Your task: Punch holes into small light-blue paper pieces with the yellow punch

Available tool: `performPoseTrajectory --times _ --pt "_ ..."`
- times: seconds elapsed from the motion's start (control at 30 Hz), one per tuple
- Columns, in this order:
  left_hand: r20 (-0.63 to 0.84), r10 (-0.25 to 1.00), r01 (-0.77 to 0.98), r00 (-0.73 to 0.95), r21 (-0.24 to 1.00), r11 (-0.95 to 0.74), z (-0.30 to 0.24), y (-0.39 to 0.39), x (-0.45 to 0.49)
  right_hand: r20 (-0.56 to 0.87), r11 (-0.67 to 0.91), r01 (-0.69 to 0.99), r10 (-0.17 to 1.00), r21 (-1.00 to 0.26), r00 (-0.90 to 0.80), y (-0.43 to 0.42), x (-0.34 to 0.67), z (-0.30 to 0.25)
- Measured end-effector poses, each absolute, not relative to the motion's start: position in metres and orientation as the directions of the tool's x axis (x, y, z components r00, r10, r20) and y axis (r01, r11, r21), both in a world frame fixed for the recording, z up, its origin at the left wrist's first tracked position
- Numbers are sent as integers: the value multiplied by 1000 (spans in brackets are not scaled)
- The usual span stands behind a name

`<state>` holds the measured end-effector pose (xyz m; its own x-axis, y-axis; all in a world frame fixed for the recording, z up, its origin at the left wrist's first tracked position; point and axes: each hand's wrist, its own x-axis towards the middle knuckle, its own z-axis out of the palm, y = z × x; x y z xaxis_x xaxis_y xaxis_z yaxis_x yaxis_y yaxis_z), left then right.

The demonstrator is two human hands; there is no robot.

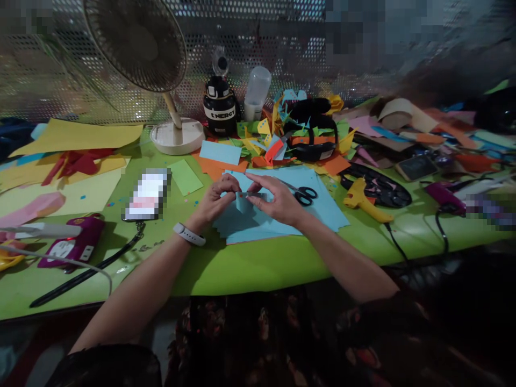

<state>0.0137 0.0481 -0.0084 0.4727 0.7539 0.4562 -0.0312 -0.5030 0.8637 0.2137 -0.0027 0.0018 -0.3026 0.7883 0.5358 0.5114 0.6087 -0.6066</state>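
Observation:
Both of my hands meet over a stack of light blue paper sheets (322, 207) on the green table (262, 263). My left hand (215, 200), with a white band on its wrist, and my right hand (274, 200) pinch a small folded piece of blue paper (243, 201) between their fingertips. Black-handled scissors (303, 194) lie on the blue sheets just right of my right hand.
A desk fan (139, 48) stands at the back left, with a black bottle (220, 107) and a clear bottle (257, 91) beside it. Coloured paper scraps (278, 140) pile behind. A yellow glue gun (365, 201), a phone (147, 196) and a purple device (74, 244) lie around.

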Motion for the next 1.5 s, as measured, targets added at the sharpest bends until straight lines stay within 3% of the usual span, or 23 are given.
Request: performPoseTrajectory --times 0.23,0.43,0.57,0.8,1.07,1.5 --pt "411 733 64 542 850 -524 -10 52 10 415 515 458 857 -725 -306 -1 223 8" --pt "386 729 89 566 850 -519 -1 49 7 483 542 495 838 -679 -255 -1 231 14" --pt "256 722 105 643 904 -414 2 44 9 514 558 518 823 -649 -243 -1 231 14" --pt "289 696 43 657 908 -417 -11 42 18 416 454 522 888 -722 -197 -1 229 12" --pt "256 691 -15 676 942 -335 -16 43 23 537 495 715 820 -494 -197 2 228 3" --pt "282 703 28 653 918 -395 -15 41 24 548 469 763 816 -445 -182 4 226 -5"
